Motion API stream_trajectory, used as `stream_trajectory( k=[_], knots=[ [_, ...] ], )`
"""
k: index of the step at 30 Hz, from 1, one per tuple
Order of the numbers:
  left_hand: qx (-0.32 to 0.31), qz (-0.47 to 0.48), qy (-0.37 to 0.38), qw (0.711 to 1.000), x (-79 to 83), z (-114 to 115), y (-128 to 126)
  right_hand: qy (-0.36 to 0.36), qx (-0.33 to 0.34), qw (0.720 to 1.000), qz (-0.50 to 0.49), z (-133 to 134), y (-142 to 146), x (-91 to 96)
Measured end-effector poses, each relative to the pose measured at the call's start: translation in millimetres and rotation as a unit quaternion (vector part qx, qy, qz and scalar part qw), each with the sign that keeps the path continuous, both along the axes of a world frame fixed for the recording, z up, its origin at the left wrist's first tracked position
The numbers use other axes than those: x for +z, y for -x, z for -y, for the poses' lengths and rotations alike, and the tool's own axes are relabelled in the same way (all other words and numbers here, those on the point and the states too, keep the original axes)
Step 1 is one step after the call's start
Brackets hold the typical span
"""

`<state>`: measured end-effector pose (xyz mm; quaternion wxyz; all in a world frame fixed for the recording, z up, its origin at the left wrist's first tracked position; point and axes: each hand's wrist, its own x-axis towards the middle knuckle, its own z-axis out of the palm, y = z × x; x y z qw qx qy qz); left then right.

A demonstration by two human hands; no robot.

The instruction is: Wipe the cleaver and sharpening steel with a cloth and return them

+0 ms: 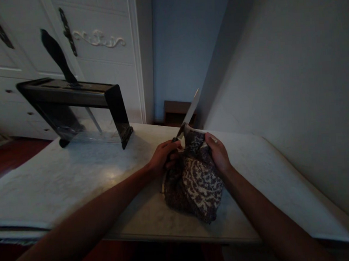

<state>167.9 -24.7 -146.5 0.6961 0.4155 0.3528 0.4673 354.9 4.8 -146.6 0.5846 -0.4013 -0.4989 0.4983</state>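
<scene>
Shows a bare left forearm (91, 214) and right forearm (268, 209), slim and narrowing smoothly from the near edge of the table (138, 223). Ends in a bare left hand (165, 154) and right hand (220, 151). Bears a pale spot (215, 141), too dim to identify, on the latter.

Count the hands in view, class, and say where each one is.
2. The left hand is at the handle of the knife; the right hand grips the cloth.

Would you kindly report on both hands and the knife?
Left hand holding knife, pointed forward. Right hand gripping patterned cloth. Black-framed stand off left, apart from both hands.
</scene>
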Motion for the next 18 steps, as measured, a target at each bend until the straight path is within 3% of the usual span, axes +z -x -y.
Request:
stream_trajectory(
  k=[4,6,8,12,18],
  knots=[
    [-0.051,0.087,0.060,0.993,-0.5,-3,5,-0.090,-0.095,0.990,0.058,14,6,8.0],
    [-0.058,0.103,0.068,0.991,0.3,-3,5,-0.125,-0.108,0.983,0.084,21,10,10.4],
    [-0.065,0.106,0.071,0.990,1.0,-2,3,-0.156,-0.073,0.978,0.113,27,13,11.2],
    [-0.082,0.064,0.083,0.991,0.1,-2,0,-0.230,0.060,0.952,0.191,32,17,10.3],
    [-0.093,0.004,0.069,0.993,-1.6,-1,0,-0.298,0.051,0.923,0.239,32,16,10.9]
  ],
)
